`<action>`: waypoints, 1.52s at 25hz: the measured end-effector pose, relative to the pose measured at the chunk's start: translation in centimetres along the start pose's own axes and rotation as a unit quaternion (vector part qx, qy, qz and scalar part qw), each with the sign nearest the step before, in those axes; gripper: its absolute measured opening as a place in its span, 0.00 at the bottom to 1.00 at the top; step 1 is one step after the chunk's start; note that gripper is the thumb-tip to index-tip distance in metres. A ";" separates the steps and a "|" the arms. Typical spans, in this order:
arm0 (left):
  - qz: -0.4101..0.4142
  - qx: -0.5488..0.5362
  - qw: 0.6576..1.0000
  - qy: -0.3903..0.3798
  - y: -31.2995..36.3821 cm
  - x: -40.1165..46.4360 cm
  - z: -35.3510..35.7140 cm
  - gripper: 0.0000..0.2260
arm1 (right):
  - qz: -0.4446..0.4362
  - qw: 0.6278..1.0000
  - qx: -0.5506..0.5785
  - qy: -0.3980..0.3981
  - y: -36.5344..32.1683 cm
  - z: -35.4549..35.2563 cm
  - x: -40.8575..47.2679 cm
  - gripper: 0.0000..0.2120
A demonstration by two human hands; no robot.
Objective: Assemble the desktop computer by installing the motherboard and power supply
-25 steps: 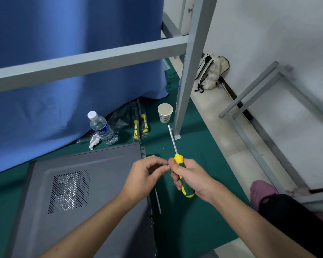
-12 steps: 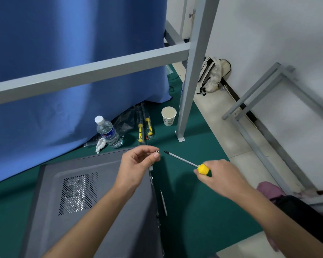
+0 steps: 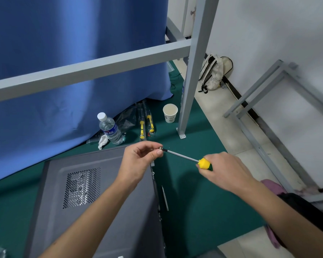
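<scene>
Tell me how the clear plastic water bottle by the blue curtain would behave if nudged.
The clear plastic water bottle stands upright, tall and narrow, so it would probably tip. It looks nearly full, so likely weighty. Once down, its round body might roll across the green mat.

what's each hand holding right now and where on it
The right hand grips the screwdriver by its yellow-green handle. The left hand pinches a small screw between thumb and fingers, at the screwdriver's tip.

A makeshift workshop corner: green felt floor mat (image 3: 203, 211), grey steel frame posts (image 3: 192, 75), hanging blue fabric curtain (image 3: 67, 43), bare white wall (image 3: 278, 34).
</scene>
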State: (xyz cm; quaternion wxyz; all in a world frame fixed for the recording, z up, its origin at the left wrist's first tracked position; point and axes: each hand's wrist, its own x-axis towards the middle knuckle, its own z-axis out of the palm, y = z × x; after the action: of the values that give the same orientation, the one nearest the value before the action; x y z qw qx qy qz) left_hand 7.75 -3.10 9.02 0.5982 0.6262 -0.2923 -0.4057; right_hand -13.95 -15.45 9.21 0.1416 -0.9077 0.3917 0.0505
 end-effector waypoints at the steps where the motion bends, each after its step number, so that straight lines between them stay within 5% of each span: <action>1: 0.007 0.021 1.000 -0.002 0.0 0.0 -0.1 0.08 | 0.001 1.000 -0.003 -0.004 0.0 -0.2 -0.1 0.18; 10: 0.081 0.287 0.954 -0.028 0.0 -0.1 -1.7 0.05 | -0.043 0.985 -0.168 0.011 -1.3 -2.2 -0.3 0.09; 12: 0.076 0.340 0.937 -0.034 -0.2 0.2 -2.0 0.04 | -0.057 0.994 -0.087 -0.015 -1.6 -2.3 -0.4 0.05; 16: 0.053 0.372 0.925 -0.064 -0.3 1.6 -3.5 0.04 | -0.038 0.981 0.148 -0.121 -0.3 -3.0 1.0 0.17; 18: 0.029 0.382 0.919 -0.092 -0.3 2.5 -4.4 0.04 | -0.010 0.939 0.322 -0.124 0.8 -3.3 2.0 0.18; 21: -0.026 0.353 0.927 -0.126 -0.4 3.8 -5.2 0.08 | 0.050 0.810 0.578 -0.084 1.7 -2.4 3.0 0.15; 26: -0.037 0.455 0.870 -0.184 -0.4 7.8 -4.6 0.06 | 0.186 0.640 0.744 -0.049 2.6 1.1 5.0 0.05; 28: -0.049 0.487 0.848 -0.205 -0.4 10.0 -4.3 0.04 | 0.230 0.630 0.742 -0.014 3.0 2.1 5.7 0.06; 32: -0.067 0.573 0.765 -0.288 -0.8 13.4 -3.2 0.03 | 0.271 0.694 0.666 0.035 3.6 4.4 7.3 0.13; 38: -0.091 0.627 0.698 -0.333 -3.4 16.5 -1.8 0.02 | 0.267 0.628 0.731 -0.002 5.0 6.7 9.0 0.09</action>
State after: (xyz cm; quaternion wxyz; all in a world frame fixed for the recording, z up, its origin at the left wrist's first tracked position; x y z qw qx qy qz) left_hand 17.12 -15.83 2.99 -0.1092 0.7041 -0.6005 -0.3630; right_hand -11.29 -22.97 -0.12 0.7399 -0.3621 0.5247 -0.2148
